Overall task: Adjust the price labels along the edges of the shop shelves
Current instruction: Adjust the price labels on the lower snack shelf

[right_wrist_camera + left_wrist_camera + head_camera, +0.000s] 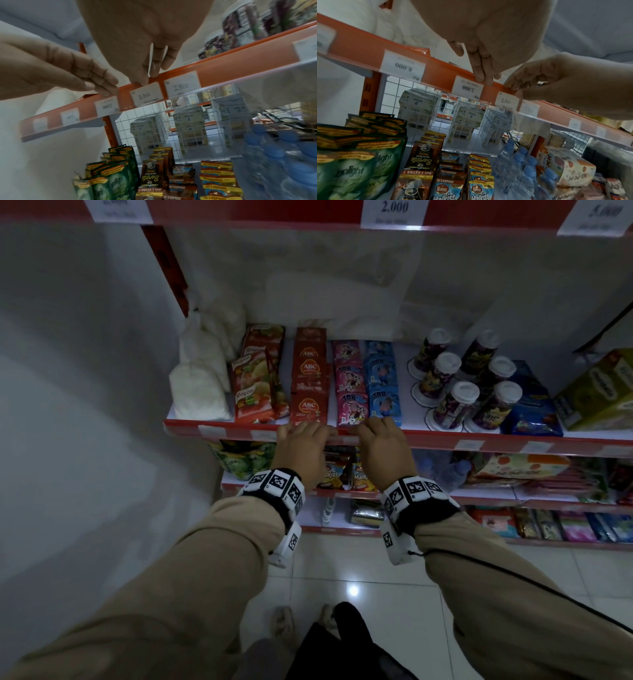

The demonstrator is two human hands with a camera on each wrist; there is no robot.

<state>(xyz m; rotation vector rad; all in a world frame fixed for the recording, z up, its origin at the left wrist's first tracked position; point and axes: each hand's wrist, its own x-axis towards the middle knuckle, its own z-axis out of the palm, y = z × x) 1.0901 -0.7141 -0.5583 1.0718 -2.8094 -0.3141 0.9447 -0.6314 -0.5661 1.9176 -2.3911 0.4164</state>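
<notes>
A red shelf edge strip [445,441] carries white price labels. My left hand [305,430] lays straight fingers [479,79] on the strip's top edge, just right of the 2.000 label [468,87]. My right hand [376,428] is beside it, with fingers [511,86] and thumb curled at the top edge of a 1.500 label [506,100]. In the right wrist view those fingertips [143,82] touch the same label [146,94], and a second 1.500 label [181,83] sits just to its right. An 8.000 label [404,65] is further left.
Sachet strips [308,378] and lidded cups [459,392] stand on the shelf behind the hands. Below are Malkist packs [447,188], green pouches [351,169] and water bottles [522,162]. A white wall [85,371] bounds the left. An upper shelf with labels [394,212] hangs overhead.
</notes>
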